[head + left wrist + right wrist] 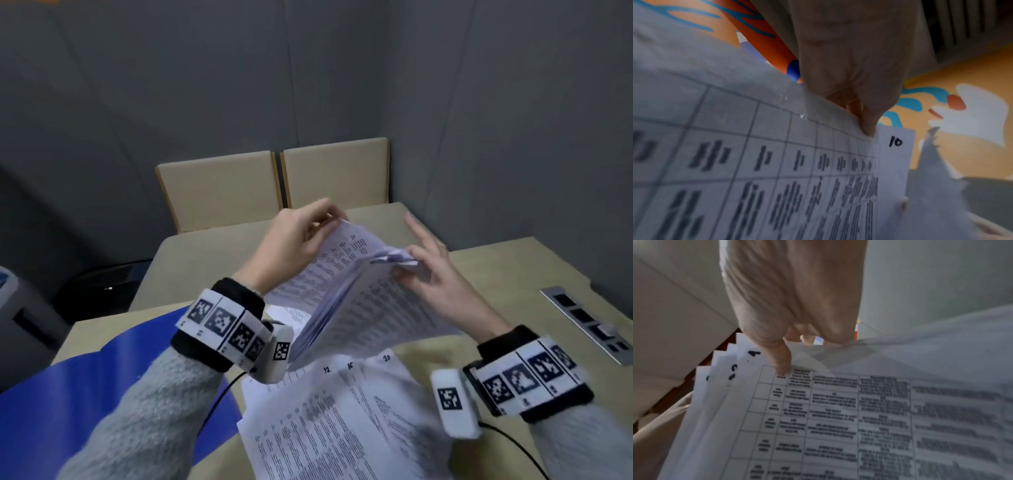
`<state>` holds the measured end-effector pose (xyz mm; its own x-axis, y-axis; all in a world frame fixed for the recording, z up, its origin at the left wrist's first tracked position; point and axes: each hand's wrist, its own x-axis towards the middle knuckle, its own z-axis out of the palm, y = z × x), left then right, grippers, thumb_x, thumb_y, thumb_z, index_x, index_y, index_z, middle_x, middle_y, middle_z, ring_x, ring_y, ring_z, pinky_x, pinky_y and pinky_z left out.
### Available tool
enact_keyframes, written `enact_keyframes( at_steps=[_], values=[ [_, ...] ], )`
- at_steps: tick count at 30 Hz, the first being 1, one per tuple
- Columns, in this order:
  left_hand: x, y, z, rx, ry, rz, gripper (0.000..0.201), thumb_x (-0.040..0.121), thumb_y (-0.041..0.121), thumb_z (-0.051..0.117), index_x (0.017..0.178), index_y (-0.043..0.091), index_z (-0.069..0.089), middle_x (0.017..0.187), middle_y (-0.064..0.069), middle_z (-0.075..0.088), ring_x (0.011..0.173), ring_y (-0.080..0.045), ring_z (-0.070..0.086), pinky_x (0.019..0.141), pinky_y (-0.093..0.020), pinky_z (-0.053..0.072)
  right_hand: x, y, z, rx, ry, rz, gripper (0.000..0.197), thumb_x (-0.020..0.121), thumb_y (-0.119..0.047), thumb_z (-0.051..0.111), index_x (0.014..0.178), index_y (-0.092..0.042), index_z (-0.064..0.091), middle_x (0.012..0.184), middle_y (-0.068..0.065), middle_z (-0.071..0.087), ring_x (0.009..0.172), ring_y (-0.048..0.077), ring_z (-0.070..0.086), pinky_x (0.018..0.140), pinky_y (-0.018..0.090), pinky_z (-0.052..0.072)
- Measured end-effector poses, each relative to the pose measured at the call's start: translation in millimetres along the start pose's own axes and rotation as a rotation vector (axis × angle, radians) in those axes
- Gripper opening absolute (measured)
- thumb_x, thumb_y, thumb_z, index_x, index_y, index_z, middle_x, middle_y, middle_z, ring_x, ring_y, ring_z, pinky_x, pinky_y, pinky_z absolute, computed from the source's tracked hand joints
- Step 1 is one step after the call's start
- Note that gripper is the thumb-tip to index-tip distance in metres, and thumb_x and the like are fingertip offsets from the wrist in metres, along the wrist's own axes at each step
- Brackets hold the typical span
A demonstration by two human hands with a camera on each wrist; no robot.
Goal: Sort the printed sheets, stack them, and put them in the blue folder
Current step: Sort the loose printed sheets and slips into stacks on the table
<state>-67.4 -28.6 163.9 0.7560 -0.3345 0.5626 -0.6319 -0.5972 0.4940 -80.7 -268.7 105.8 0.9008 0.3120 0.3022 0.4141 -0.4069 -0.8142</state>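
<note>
Both hands hold a sheaf of printed sheets [359, 301] up above the table. My left hand [308, 233] pinches the far left corner of the sheaf [777, 162]; a sheet numbered 10 [896, 142] shows behind its thumb. My right hand [424, 267] pinches the fanned corners on the right, thumb on the top sheet [818, 418], index finger stretched out. Several more printed sheets [329, 421], hand-numbered at their corners, lie loosely spread on the table below. The blue folder [113, 370] lies open at the left, partly under my left forearm.
The beige table [513, 270] has a socket panel [589, 325] set in at the right. Two cardboard panels [274, 185] lean on the grey wall at the far edge. A black bin [102, 287] and a grey machine [20, 308] stand at the left.
</note>
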Motion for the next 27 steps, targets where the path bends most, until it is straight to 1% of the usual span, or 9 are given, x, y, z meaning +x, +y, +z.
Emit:
enact_keyframes(
  at_steps=[2, 4, 8, 11, 14, 18, 20, 23, 27],
  values=[
    [10.2, 7.1, -3.2, -0.088, -0.030, -0.016, 0.009, 0.095, 0.016, 0.056, 0.091, 0.020, 0.062, 0.084, 0.008, 0.067, 0.076, -0.001, 0.063, 0.074, -0.021, 0.053, 11.3, -12.4, -4.4, 0.105, 0.057, -0.031, 0.010, 0.091, -0.016, 0.059, 0.101, -0.015, 0.063, 0.144, -0.018, 0.041, 0.133, 0.000, 0.034, 0.105, 0.024, 0.030],
    [15.6, 11.5, -3.1, -0.150, -0.068, -0.043, 0.007, 0.094, 0.019, 0.057, 0.089, 0.020, 0.060, 0.083, 0.008, 0.066, 0.075, -0.002, 0.061, 0.074, -0.021, 0.050, 16.2, -16.4, -3.4, 0.305, 0.104, 0.026, 0.013, 0.093, -0.013, 0.057, 0.104, -0.017, 0.063, 0.109, -0.013, 0.067, 0.101, 0.000, 0.061, 0.082, 0.018, 0.047],
    [9.3, 6.5, -7.0, -0.187, -0.180, -0.188, 0.029, 0.094, 0.043, 0.049, 0.095, 0.018, 0.063, 0.086, 0.005, 0.067, 0.077, -0.007, 0.062, 0.070, -0.024, 0.050, 13.7, 0.3, -2.1, 0.381, 0.367, 0.197, 0.015, 0.093, -0.011, 0.055, 0.105, -0.005, 0.063, 0.090, 0.002, 0.072, 0.081, 0.011, 0.069, 0.064, 0.019, 0.052],
    [-14.7, -13.3, -12.1, -0.309, -0.263, -0.384, 0.051, 0.087, 0.070, 0.033, 0.104, 0.031, 0.062, 0.104, 0.014, 0.066, 0.092, -0.002, 0.063, 0.079, -0.022, 0.050, 3.3, 18.4, -2.9, 0.477, 0.508, 0.330, 0.012, 0.092, -0.012, 0.056, 0.098, -0.008, 0.066, 0.093, 0.008, 0.073, 0.086, 0.022, 0.070, 0.070, 0.029, 0.057],
    [-49.3, -34.9, 7.4, -0.611, -0.314, -0.504, 0.071, 0.070, 0.083, 0.045, 0.124, 0.038, 0.052, 0.120, 0.016, 0.065, 0.110, -0.005, 0.062, 0.094, -0.026, 0.049, -4.3, 32.3, 1.6, 0.542, 0.594, 0.403, 0.010, 0.090, -0.010, 0.059, 0.092, -0.012, 0.068, 0.097, 0.010, 0.072, 0.093, 0.028, 0.069, 0.084, 0.043, 0.055],
    [-74.3, -36.7, 57.3, -0.717, -0.115, -0.600, 0.071, 0.070, 0.055, 0.076, 0.129, 0.028, 0.047, 0.123, 0.008, 0.064, 0.112, -0.011, 0.062, 0.099, -0.039, 0.049, -6.9, 38.5, 15.7, 0.580, 0.728, 0.399, 0.013, 0.088, -0.006, 0.061, 0.089, -0.019, 0.064, 0.101, 0.014, 0.070, 0.097, 0.030, 0.066, 0.088, 0.045, 0.053],
    [-76.9, -28.5, 82.7, -0.668, 0.104, -0.594, 0.053, 0.084, 0.034, 0.069, 0.130, 0.033, 0.044, 0.124, 0.011, 0.061, 0.113, -0.009, 0.060, 0.098, -0.041, 0.049, -8.3, 33.6, 21.6, 0.578, 0.748, 0.339, 0.023, 0.088, -0.004, 0.061, 0.093, -0.026, 0.055, 0.100, 0.010, 0.070, 0.096, 0.027, 0.067, 0.088, 0.043, 0.053],
    [-79.2, -12.9, 108.7, -0.491, 0.395, -0.540, 0.040, 0.095, 0.014, 0.053, 0.108, 0.051, 0.044, 0.109, 0.020, 0.060, 0.104, -0.004, 0.059, 0.086, -0.027, 0.050, -15.6, 30.8, 30.5, 0.652, 0.660, 0.255, 0.042, 0.086, -0.002, 0.063, 0.112, -0.030, 0.045, 0.100, 0.001, 0.065, 0.094, 0.017, 0.066, 0.083, 0.031, 0.053],
    [-95.0, -8.4, 131.6, -0.510, 0.431, -0.608, 0.037, 0.095, 0.013, 0.052, 0.106, 0.046, 0.039, 0.107, 0.026, 0.054, 0.098, 0.016, 0.052, 0.082, -0.016, 0.043, -23.9, 46.8, 48.1, 0.572, 0.515, 0.338, 0.060, 0.080, -0.010, 0.071, 0.128, -0.030, 0.041, 0.107, -0.001, 0.052, 0.098, 0.010, 0.058, 0.076, 0.018, 0.045]
  ],
)
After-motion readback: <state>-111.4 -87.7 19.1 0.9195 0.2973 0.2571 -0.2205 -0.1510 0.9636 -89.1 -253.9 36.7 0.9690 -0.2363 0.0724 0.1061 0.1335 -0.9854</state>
